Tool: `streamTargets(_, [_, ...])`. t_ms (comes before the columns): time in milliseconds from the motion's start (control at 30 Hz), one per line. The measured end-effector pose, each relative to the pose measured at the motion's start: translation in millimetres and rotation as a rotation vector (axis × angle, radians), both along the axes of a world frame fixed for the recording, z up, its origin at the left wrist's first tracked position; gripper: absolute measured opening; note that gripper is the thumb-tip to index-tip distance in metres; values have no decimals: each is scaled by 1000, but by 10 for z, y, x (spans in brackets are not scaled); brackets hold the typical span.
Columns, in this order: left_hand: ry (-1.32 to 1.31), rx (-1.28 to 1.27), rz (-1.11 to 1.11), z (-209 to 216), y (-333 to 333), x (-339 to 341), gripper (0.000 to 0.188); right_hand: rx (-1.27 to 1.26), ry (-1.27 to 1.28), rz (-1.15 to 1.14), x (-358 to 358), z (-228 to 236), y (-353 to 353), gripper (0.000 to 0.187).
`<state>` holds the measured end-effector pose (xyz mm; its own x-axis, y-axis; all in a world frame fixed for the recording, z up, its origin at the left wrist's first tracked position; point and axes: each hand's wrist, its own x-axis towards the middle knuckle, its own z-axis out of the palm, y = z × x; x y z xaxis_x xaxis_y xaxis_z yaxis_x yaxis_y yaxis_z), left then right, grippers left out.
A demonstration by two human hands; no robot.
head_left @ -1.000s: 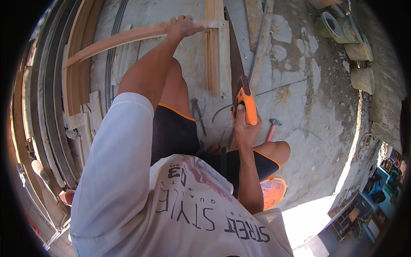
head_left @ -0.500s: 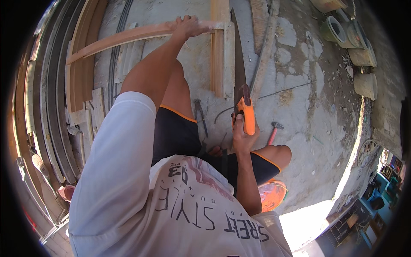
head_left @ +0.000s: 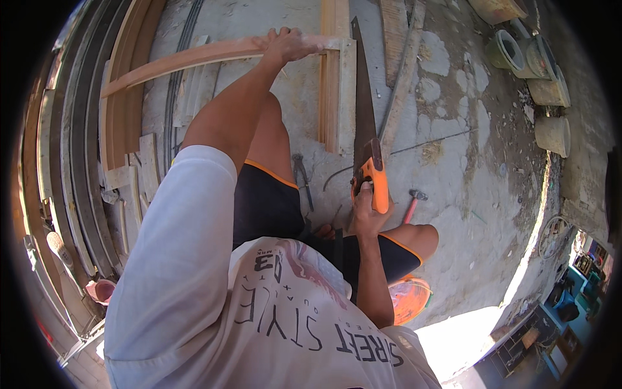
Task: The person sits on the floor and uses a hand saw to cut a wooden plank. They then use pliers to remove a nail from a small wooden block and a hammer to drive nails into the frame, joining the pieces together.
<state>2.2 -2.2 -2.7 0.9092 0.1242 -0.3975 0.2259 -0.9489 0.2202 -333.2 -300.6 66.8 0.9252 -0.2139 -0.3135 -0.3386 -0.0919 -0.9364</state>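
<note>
Saw (head_left: 366,110) sits in right grip (head_left: 368,215), left grip (head_left: 285,47) on timber (head_left: 194,57).

Floor (head_left: 453,217) in soft shade here; sun patch (head_left: 463,334) lower right blown out white. Fisheye bows the boards (head_left: 79,146) at left, rim goes black. Saw (head_left: 366,117) in focus.

Carpentry workspace: handsaw (head_left: 366,113), stacked boards (head_left: 122,133)
</note>
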Motion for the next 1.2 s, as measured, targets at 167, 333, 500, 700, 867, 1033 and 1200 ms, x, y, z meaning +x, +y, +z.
streamTargets(167, [-56,11,58,-102,40,-35,91,10,-72,-22,148,50,110,21])
streamTargets(333, [-10,26,56,-28,28,2,92,-11,-131,26,143,196,154,37])
streamTargets(500, [-11,20,40,-11,58,-14,93,26,-162,64,135,110,84,39])
streamTargets(700, [-32,37,49,-64,26,-15,96,-137,-200,112,195,211,99,29])
streamTargets(867, [0,41,54,-44,76,-8,97,-119,-99,94,277,372,195,23])
streamTargets(1033, [7,64,-22,-222,171,115,103,-140,-47,103,252,683,178,23])
streamTargets(1200, [-4,71,4,-186,158,53,106,-219,29,103,-1108,1304,-220,37])
